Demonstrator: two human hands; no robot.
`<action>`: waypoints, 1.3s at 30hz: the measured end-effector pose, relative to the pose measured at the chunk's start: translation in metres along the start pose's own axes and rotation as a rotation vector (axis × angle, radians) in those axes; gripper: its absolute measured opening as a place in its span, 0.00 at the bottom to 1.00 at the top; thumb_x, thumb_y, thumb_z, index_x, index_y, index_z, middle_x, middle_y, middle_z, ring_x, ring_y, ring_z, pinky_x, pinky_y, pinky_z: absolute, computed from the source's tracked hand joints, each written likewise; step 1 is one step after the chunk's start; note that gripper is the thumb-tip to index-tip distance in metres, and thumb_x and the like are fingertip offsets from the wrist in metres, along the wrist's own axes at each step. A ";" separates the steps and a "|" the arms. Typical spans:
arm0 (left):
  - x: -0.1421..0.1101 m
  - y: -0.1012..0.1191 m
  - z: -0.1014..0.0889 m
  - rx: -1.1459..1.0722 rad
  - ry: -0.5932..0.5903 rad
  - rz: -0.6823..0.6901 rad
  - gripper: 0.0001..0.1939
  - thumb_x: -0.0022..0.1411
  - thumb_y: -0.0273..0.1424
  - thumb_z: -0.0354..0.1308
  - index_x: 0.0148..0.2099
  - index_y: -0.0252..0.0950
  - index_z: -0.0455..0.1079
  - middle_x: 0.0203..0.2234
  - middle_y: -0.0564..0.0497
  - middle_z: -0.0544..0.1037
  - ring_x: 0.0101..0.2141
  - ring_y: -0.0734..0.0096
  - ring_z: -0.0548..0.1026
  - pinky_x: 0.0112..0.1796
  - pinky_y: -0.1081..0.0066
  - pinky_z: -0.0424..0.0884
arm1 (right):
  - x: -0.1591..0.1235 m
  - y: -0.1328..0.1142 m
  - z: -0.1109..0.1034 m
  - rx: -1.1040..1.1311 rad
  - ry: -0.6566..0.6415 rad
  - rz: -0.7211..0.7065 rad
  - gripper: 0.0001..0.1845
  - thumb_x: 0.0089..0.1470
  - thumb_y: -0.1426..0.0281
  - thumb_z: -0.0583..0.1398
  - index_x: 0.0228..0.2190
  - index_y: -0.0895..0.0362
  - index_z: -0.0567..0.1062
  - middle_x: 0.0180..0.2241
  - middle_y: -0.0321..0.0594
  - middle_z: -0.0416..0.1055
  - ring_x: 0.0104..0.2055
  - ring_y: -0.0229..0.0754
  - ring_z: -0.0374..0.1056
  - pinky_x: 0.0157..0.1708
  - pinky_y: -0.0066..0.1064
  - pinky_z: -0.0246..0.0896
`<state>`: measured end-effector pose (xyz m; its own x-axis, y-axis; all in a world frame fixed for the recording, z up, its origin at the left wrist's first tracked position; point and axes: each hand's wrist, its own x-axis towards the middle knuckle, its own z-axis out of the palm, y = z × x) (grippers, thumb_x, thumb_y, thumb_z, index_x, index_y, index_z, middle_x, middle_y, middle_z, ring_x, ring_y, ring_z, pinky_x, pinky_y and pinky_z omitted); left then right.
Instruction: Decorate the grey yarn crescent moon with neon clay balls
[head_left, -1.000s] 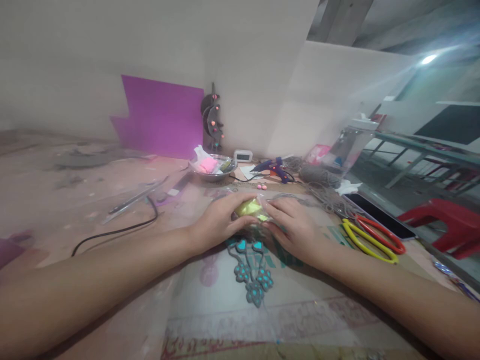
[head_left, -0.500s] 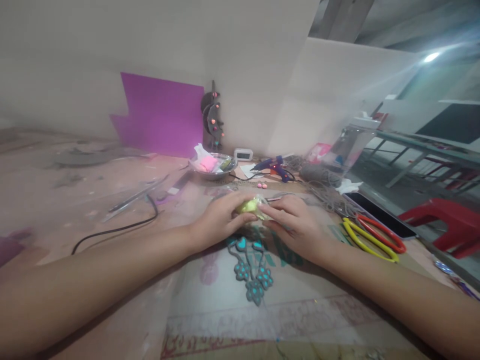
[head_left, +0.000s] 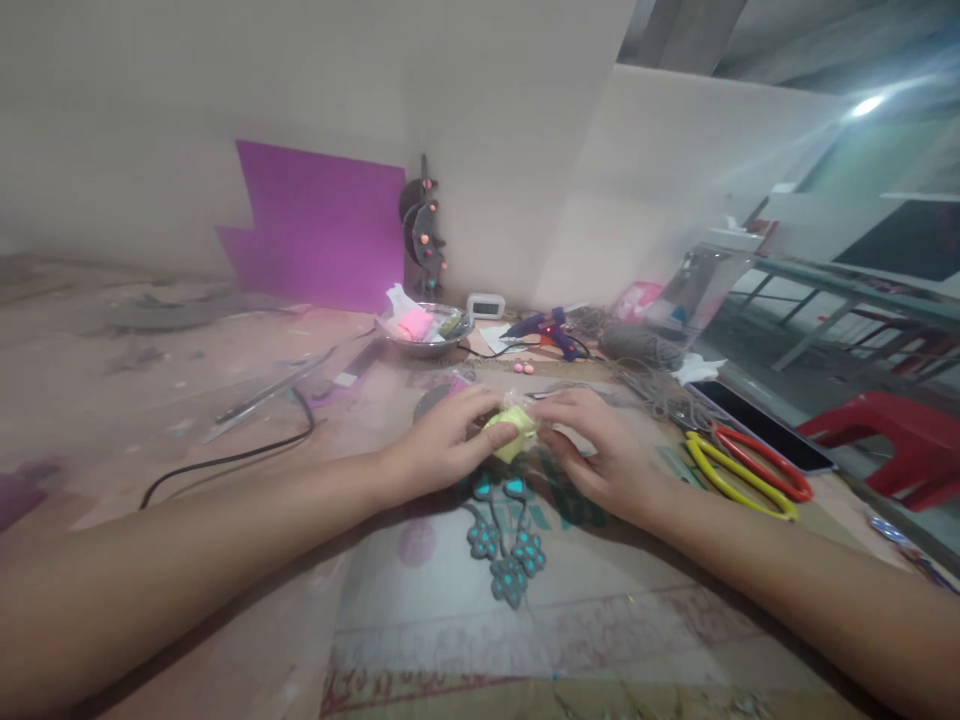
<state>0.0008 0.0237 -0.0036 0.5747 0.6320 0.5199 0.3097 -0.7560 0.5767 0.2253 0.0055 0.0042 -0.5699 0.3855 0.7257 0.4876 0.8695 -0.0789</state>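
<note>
A pale tabletop (head_left: 262,650) spreads beneath and around the fingers of both hands. Beyond the left fingers, farther to the left, a large purple sheet (head_left: 322,230) stands against the wall. Well to the right of the fingers, past the tabletop edge, is a red plastic stool (head_left: 877,440). A clear bottle with a white lid (head_left: 705,285) stands beyond the right fingers, off to the right.

The left hand (head_left: 454,445) pinches a yellow-green lump in clear plastic (head_left: 511,437) between its thumb and fingers. The right hand (head_left: 604,455) has its thumb and index finger apart, tips at the right side of the plastic; I cannot tell whether they grip it.

Right of the right fingers lies a black-screened phone (head_left: 757,430), with a yellow looped handle (head_left: 696,447) and a red looped handle (head_left: 802,490) just on the near side of it. A shiny round bowl (head_left: 427,350) holding a pink lump sits beyond the left fingers. A dark blue glue gun (head_left: 551,325) lies beyond the right fingers, with a grey yarn ball (head_left: 641,345) to its right. Just on the near side of the fingers, a grey ornament with turquoise-dotted flowers (head_left: 510,578) lies flat. Beyond the fingers are a small white digital clock (head_left: 486,306) and, nearer, two tiny pink balls (head_left: 529,369).
</note>
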 end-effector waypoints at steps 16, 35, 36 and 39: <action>-0.007 -0.003 0.008 -0.072 0.037 -0.023 0.18 0.67 0.30 0.55 0.58 0.35 0.67 0.52 0.45 0.77 0.49 0.64 0.76 0.51 0.65 0.70 | 0.002 -0.004 0.004 -0.008 -0.137 0.012 0.19 0.62 0.73 0.58 0.54 0.52 0.71 0.43 0.46 0.69 0.45 0.46 0.68 0.42 0.40 0.69; -0.007 -0.006 0.009 -0.053 0.034 0.028 0.19 0.64 0.32 0.59 0.56 0.34 0.70 0.49 0.44 0.80 0.48 0.63 0.77 0.50 0.66 0.71 | 0.002 -0.005 0.002 0.046 -0.061 -0.058 0.13 0.61 0.75 0.58 0.45 0.50 0.76 0.40 0.40 0.65 0.43 0.41 0.67 0.42 0.36 0.68; -0.007 -0.006 0.010 -0.058 0.032 0.034 0.19 0.64 0.32 0.60 0.56 0.35 0.70 0.49 0.45 0.80 0.48 0.63 0.78 0.50 0.66 0.72 | 0.002 -0.004 0.002 0.014 -0.069 -0.078 0.13 0.61 0.75 0.58 0.45 0.50 0.76 0.39 0.41 0.65 0.43 0.41 0.67 0.42 0.36 0.68; -0.008 -0.008 0.012 -0.063 0.048 0.053 0.19 0.64 0.35 0.60 0.56 0.35 0.71 0.48 0.44 0.80 0.47 0.62 0.78 0.49 0.65 0.73 | 0.004 -0.002 0.002 -0.098 -0.074 -0.139 0.12 0.62 0.73 0.58 0.45 0.51 0.77 0.38 0.41 0.67 0.39 0.42 0.67 0.38 0.35 0.67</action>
<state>0.0026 0.0223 -0.0195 0.5519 0.5998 0.5793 0.2302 -0.7773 0.5855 0.2208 0.0061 0.0055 -0.6820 0.2885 0.6721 0.4607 0.8832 0.0883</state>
